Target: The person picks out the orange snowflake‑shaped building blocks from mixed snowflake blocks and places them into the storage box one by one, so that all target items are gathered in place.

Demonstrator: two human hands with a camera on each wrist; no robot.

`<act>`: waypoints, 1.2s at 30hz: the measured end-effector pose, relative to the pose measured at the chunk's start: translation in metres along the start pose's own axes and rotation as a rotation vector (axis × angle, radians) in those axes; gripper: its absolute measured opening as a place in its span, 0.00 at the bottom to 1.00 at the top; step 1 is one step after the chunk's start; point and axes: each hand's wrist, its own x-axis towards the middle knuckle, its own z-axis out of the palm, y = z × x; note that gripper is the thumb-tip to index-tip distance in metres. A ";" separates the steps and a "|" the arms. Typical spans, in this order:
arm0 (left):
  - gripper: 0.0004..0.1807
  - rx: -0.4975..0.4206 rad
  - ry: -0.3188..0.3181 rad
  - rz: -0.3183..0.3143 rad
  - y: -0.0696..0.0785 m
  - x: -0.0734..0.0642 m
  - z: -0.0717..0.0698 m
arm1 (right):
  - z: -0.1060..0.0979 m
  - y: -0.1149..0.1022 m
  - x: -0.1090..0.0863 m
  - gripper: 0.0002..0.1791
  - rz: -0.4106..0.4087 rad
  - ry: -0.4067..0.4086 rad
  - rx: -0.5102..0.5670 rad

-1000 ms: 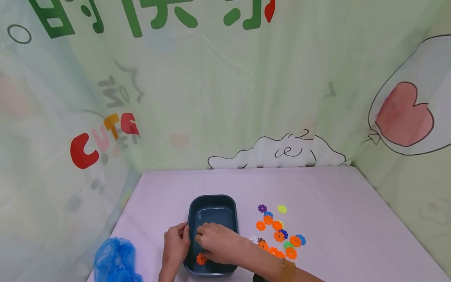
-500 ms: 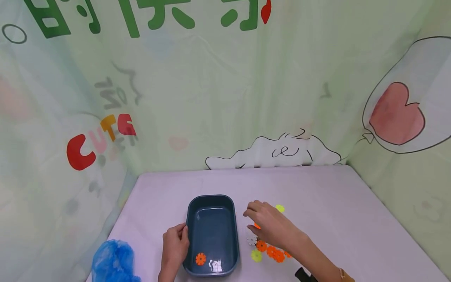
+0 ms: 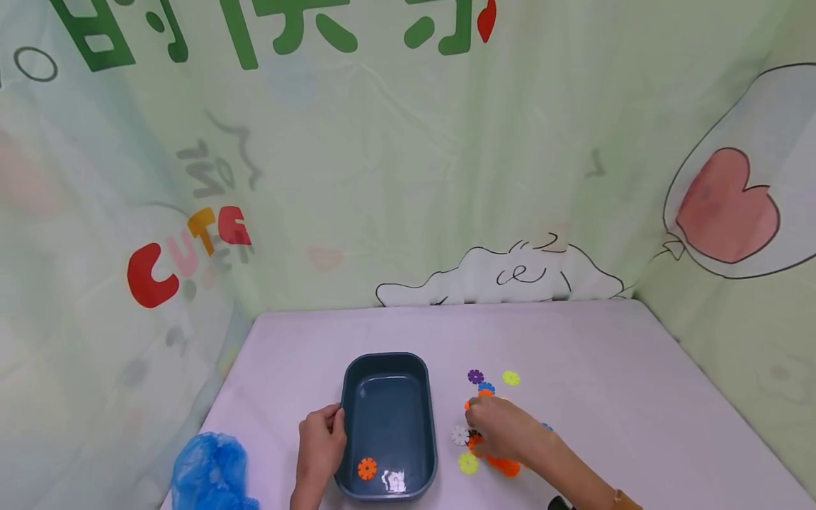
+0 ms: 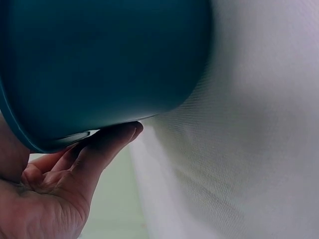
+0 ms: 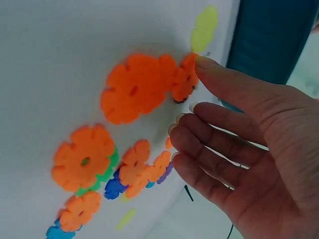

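My left hand (image 3: 321,443) grips the left side wall of a dark blue rectangular dish (image 3: 347,382), with its fingers against the outer wall in the left wrist view. One orange notched snowflake disc (image 3: 367,468) lies in the dish near its front end. To the right of the dish, my right hand (image 3: 503,425) reaches down over a group of plastic snowflake discs. In the right wrist view, the thumb tip meets the edge of an orange disc (image 5: 186,78), while the fingers stand apart from the thumb, loosely bent. Larger-looking orange discs (image 5: 132,89) lie beside it.
Yellow (image 3: 468,464), white (image 3: 460,435) and purple discs (image 3: 475,377) lie around the right hand on the pale table (image 3: 605,382). A crumpled blue plastic bag (image 3: 209,471) is at the front left. A printed curtain (image 3: 408,177) stands behind the table.
My right hand has left the dish, leaving the orange disc on its bottom, and moved right, then down to the discs on the table. My left hand keeps its grip on the dish.
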 end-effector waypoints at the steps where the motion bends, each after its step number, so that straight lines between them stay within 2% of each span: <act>1: 0.17 -0.001 -0.002 0.003 0.000 0.000 0.000 | 0.001 0.000 0.001 0.15 0.009 -0.002 -0.004; 7: 0.16 -0.011 0.000 0.022 0.002 0.000 0.001 | 0.003 -0.002 0.004 0.13 0.093 -0.043 0.001; 14: 0.16 -0.014 0.003 0.021 0.002 0.001 0.000 | 0.002 -0.005 0.002 0.12 0.043 -0.030 0.002; 25: 0.16 -0.015 -0.008 0.027 0.000 0.001 0.000 | 0.003 -0.009 0.004 0.12 0.082 -0.044 -0.017; 36: 0.16 -0.009 0.003 0.021 -0.002 0.002 0.002 | 0.008 -0.010 0.002 0.12 0.043 -0.027 -0.054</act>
